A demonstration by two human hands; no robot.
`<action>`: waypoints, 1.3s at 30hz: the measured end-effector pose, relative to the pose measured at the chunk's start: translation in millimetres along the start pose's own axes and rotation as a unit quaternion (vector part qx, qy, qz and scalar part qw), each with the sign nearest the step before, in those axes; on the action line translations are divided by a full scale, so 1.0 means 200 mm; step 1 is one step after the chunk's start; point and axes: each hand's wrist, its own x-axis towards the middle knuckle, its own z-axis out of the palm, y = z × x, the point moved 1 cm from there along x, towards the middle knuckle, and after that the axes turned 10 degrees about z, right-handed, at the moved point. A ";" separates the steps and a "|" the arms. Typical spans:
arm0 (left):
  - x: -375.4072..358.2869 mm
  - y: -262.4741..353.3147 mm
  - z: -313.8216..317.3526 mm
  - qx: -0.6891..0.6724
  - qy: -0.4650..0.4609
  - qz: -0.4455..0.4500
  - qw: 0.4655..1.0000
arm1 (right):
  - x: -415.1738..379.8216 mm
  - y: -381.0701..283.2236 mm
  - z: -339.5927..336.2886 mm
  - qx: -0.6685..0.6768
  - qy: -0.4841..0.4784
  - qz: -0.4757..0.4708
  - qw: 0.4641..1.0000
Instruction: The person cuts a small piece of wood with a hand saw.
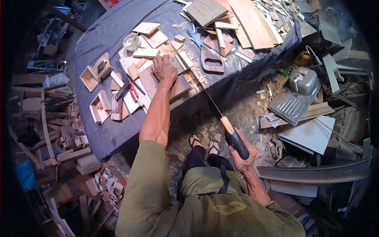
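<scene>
My left hand [164, 70] presses down with bent fingers on a brown wooden board [179, 87] near the table's front edge. A pale wood strip [182, 59] lies just right of those fingers. In my right hand [242, 152] is a straight-handled hand saw [233, 136], its grip black and orange. The saw's thin blade, seen nearly edge-on, reaches up to the wood at the table edge; whether its teeth touch is hard to see. Another hand saw [213, 61] with a grey handle lies to the right. Left of the board are red-handled pliers [133, 93].
The cloth-covered table [126, 19] bears a glass jar [131, 41], small open wooden boxes [99, 107] and stacked boards [252, 23]. A metal sink [296, 96] and a curved beam [316, 173] lie at right. Wood scraps [108, 185] cover the floor at left.
</scene>
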 end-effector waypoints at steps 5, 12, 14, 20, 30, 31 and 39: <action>-0.02 -0.05 -0.01 -0.016 0.035 0.049 0.998 | 0.01 -0.01 -0.02 0.006 -0.005 0.040 0.999; -0.04 -0.09 0.00 -0.008 0.038 0.067 0.997 | 0.03 -0.02 -0.02 0.007 -0.010 0.039 0.999; -0.04 -0.09 -0.01 -0.007 0.030 0.060 0.998 | 0.03 -0.02 -0.02 0.009 -0.011 0.033 0.999; -0.04 -0.04 -0.05 -0.009 0.014 0.026 1.000 | 0.03 -0.02 -0.01 0.008 -0.017 0.009 1.000; -0.03 0.00 -0.05 -0.025 -0.021 -0.021 0.999 | 0.01 -0.01 -0.01 0.013 -0.023 0.016 1.000; -0.03 0.01 -0.05 -0.020 -0.022 -0.025 0.999 | 0.01 -0.01 -0.01 0.018 -0.026 0.032 0.999; -0.02 0.02 -0.01 -0.011 0.002 -0.047 0.999 | 0.01 0.01 -0.03 0.011 -0.031 0.022 0.999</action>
